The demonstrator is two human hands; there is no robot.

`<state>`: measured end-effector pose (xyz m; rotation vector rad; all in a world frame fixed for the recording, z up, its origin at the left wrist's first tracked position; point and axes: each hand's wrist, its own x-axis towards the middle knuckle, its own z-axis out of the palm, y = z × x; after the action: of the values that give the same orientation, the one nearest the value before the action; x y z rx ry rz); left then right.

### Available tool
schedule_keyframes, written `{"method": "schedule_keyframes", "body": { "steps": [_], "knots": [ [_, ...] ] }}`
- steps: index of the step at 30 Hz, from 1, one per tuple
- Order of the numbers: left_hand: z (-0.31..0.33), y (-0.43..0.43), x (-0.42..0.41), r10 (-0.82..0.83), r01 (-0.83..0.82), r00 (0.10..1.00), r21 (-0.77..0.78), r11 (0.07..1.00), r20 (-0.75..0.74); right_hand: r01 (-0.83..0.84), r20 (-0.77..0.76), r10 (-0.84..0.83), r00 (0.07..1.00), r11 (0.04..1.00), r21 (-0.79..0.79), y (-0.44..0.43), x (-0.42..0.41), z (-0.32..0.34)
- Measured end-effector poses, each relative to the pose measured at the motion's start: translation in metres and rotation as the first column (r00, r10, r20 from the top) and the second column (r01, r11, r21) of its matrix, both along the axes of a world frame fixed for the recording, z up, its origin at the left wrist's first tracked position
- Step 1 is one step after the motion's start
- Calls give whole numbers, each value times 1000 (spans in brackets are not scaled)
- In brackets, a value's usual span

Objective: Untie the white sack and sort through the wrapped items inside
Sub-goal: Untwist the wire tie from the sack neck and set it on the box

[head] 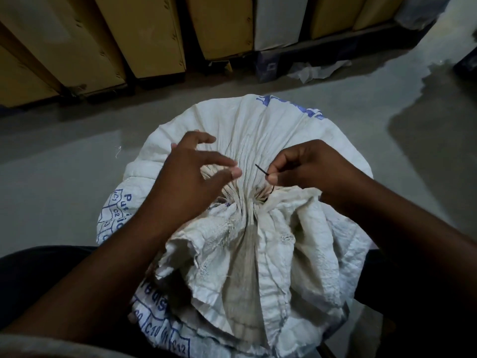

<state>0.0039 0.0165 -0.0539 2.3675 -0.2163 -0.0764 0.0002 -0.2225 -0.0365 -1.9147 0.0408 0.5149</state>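
Observation:
A full white woven sack point(258, 125) with blue print stands on the floor in front of me, its neck gathered into tight pleats at the middle. A thin black tie point(262, 169) runs around the bunched neck. My right hand point(304, 164) pinches the free end of that tie between thumb and forefinger, just right of the gather. My left hand point(191, 177) hovers over the left side of the gather with fingers spread, holding nothing. The loose mouth of the sack flops toward me below the tie. The contents are hidden.
Tall brown cardboard cartons point(144, 34) line the back wall, with a white one point(278, 19) among them. Crumpled white plastic point(317, 69) lies on the grey floor point(64, 156) at the back right. My dark-clothed legs flank the sack.

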Motion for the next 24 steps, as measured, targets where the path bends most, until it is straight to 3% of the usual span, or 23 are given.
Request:
{"method": "schedule_keyframes", "body": {
  "steps": [3,6,9,15,18,20,24],
  "knots": [
    [19,-13,3,52,-48,998,-90,995,43,106,114,-113,987,992,65,-2,2,6],
    [18,-38,-1,-12,15,1000,-133,991,24,145,198,-178,964,975,171,-1,4,9],
    [5,-55,-8,-62,69,996,-121,990,60,171,238,-234,943,951,259,0,7,7],
    [9,-60,-7,20,-5,994,-139,990,107,165,279,-285,917,908,384,-2,7,6],
    [28,-61,0,91,-72,995,-301,951,49,135,264,-205,942,956,261,-10,4,8],
    [40,-64,5,139,-125,990,-467,876,-5,104,234,-151,961,974,199,-11,-2,12],
    [72,-81,9,124,-147,989,-675,723,-83,155,230,-243,942,926,344,-9,-14,37]
  ]
}}
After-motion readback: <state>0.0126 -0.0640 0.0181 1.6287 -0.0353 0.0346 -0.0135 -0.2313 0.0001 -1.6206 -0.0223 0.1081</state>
